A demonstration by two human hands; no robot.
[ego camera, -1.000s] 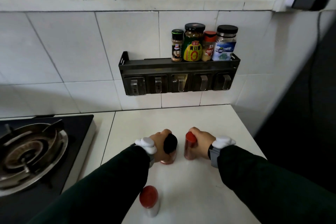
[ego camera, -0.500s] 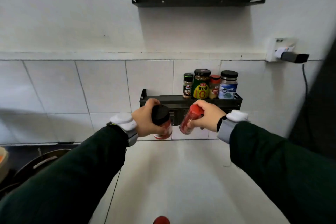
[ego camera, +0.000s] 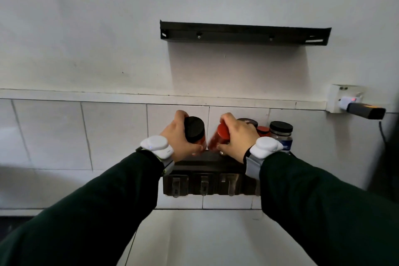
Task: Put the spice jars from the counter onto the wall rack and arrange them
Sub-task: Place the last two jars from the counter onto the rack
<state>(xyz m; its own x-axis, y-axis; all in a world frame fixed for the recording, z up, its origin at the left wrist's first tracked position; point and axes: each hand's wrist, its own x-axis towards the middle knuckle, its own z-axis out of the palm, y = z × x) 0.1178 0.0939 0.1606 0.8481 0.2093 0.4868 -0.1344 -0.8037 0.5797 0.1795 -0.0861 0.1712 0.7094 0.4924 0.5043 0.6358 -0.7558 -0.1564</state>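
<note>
A: We have a jar in each grip. Our left hand (ego camera: 180,139) is wrapped around the black-lidded jar (ego camera: 194,129), fingers curled behind it and the thumb along the lower front. It leans a little toward us, its lid facing the camera.

B: And our right hand (ego camera: 236,137) is clenched over the red-lidded jar (ego camera: 219,136), which tilts to the left. The two jars sit just beside each other, almost touching near their lower ends.

A: Both are held just above the front rail of the black wall rack (ego camera: 207,161), over its left half. Whether either base rests on the rack we cannot tell; our hands hide that.

B: On the right part of the rack we see more jars standing upright: a dark-lidded one (ego camera: 250,121) half hidden behind our right hand, a small red-capped one (ego camera: 263,130), and a clear jar with a black lid (ego camera: 280,131) at the far end.

A: Hooks (ego camera: 203,185) hang in a row under the rack. A second black shelf (ego camera: 244,33) is fixed higher on the wall, and the white counter (ego camera: 205,237) lies below between our dark sleeves.
</note>
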